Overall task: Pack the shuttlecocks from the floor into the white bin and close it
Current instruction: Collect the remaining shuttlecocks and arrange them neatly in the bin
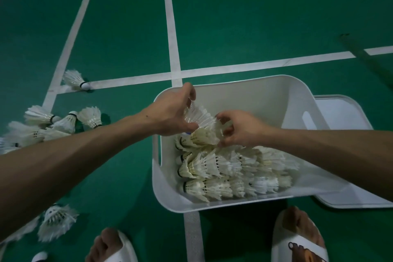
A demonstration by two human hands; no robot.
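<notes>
The white bin (251,89) stands open on the green court floor, with several rows of nested white shuttlecocks (229,168) lying in its near half. Over the bin's left side my left hand (170,112) grips the feather skirt of a shuttlecock (198,116). My right hand (238,130) pinches the other end of the same nested stack just above the packed rows. Several loose shuttlecocks (53,123) lie in a heap on the floor to the left. One more shuttlecock (74,80) rests on a white line farther away, and another (56,222) lies near my left foot.
The bin's white lid (348,112) lies flat on the floor, right of the bin and partly under it. White court lines (172,27) cross the green floor. My feet in white slippers (297,240) stand at the bottom edge, close to the bin.
</notes>
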